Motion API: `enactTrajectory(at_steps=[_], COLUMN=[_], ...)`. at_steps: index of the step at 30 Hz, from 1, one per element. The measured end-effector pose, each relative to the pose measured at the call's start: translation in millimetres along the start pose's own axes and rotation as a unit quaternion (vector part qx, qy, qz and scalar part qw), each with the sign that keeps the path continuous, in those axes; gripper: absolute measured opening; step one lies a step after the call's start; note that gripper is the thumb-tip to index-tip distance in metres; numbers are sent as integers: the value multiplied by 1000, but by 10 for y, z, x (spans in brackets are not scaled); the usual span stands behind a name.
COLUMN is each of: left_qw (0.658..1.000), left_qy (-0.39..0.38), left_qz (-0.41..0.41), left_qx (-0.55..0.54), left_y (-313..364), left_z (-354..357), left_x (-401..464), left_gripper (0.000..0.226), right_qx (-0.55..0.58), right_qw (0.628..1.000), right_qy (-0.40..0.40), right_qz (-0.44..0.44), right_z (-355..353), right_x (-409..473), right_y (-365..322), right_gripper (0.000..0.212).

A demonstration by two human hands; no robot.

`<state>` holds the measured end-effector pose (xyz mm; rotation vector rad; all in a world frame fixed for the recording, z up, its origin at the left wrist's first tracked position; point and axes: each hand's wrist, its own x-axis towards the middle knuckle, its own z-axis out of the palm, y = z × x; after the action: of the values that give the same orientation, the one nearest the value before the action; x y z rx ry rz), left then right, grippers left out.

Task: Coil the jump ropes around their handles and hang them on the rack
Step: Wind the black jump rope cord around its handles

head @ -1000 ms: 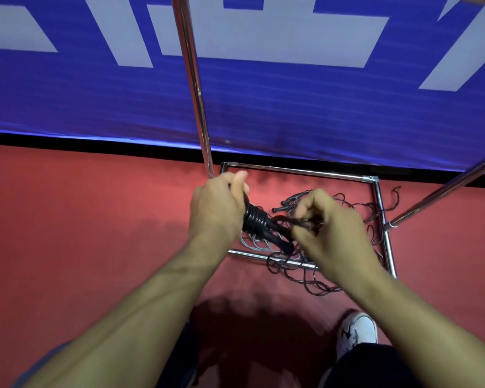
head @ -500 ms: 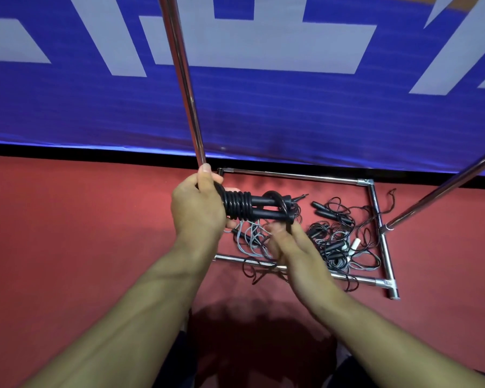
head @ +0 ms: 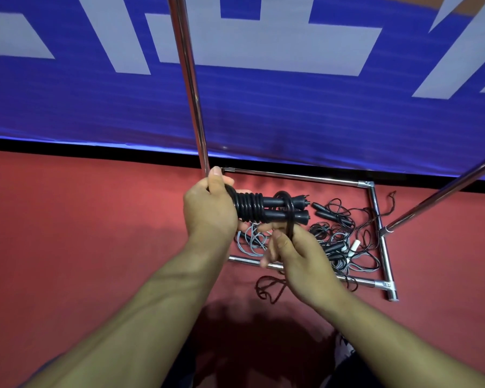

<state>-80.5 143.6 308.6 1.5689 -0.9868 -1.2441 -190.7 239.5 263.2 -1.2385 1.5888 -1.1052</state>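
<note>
The left hand [head: 210, 211] grips the two black handles [head: 275, 210] pointing toward 3 o'clock, and the right hand [head: 297, 253], at their 6 o'clock, pinches the rope [head: 289, 219] looping around them.

A red floor [head: 81, 233] fills the lower half of the view from nine o'clock round to three o'clock, matte and evenly coloured, with a dark soft-edged shadow [head: 263, 337] pooled on it toward six o'clock. Across the top, from ten o'clock to two o'clock, runs a blue wall banner [head: 291, 116] printed with large pale grey-white angular shapes [head: 263, 43], its surface faintly ribbed with horizontal lines. A black strip [head: 67, 147] lies along the bottom edge of the banner where it meets the floor, with a thin bright blue glint just above it.
</note>
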Motion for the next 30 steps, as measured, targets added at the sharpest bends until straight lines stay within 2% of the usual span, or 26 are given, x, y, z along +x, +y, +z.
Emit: enactTrajectory(at_steps=[2,4,8,9,12,16,18,20,23,25,27,30], left_qw=[1000,1000,1000,1000,1000,1000,999,998,998,997,998,998], left_qy=[6,13,7,3,5,11,8,0,-10,-13,-23,-46], left_qz=[-13,-15,-13,-10,-12,-24,-38,-47,-52,-59,-55,-41], left_qx=[-15,-24,-19,-15,-4,-10,-28,-39,-42,-42,-20,16], left_y=[13,20,58,67,64,36,21,7,4,-3,-29,-65], left_z=[-2,-15,-32,-32,-43,-27,-8,13,43,50,46,31], left_x=[0,16,-1,-11,-22,-37,-47,-66,-97,-107,-117,-132], left_gripper=[38,38,38,38,38,39,38,37,37,37,39,40], right_qx=[-14,-36,15,10,15,128,187,218,264,243,193,133], right_qw=[998,996,999,999,1000,990,978,972,960,967,979,987], right_qy=[54,75,33,22,23,-3,-1,2,12,10,-6,-17], right_qz=[-1,-4,30,27,15,60,91,92,87,80,69,84], right_z=[15,2,-26,-31,-54,-10,12,13,-16,-31,-22,-23], right_x=[-20,-36,3,24,65,47,39,49,67,50,17,-14], right_y=[-24,-83,-58,-49,-74,-138,-164,-149,-168,-195,-222,-239], right_gripper=[30,27,65,65,40,37,41,52,57,55,32,24])
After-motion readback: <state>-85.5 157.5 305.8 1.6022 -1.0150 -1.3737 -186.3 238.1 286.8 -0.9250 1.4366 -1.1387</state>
